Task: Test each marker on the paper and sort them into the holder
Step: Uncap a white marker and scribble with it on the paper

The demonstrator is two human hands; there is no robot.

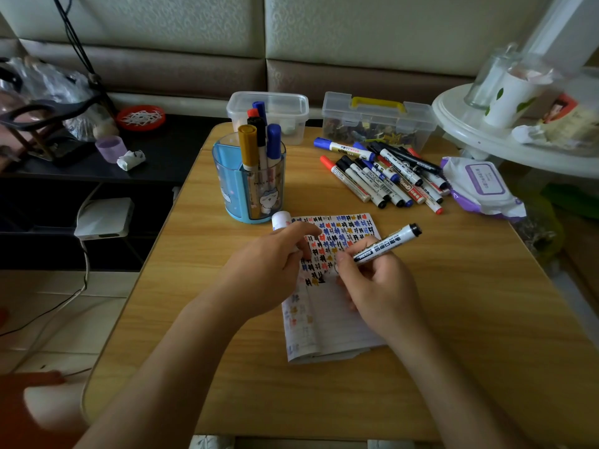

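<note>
My right hand grips a white marker with a black end, its tip down on the paper. The paper lies mid-table, its upper half covered in black, blue, red and gold test marks. My left hand rests on the paper's left edge, index finger stretched over the marks, and holds a white cylinder that sticks out above it. The blue holder stands behind the paper and holds several markers, with gold, black and blue caps. A pile of markers lies at the table's back right.
A clear lidless box with two markers and a clear case with a yellow handle stand at the table's far edge. A wet-wipe pack lies at the right edge. A white round stand is beyond it, and a black shelf stands left.
</note>
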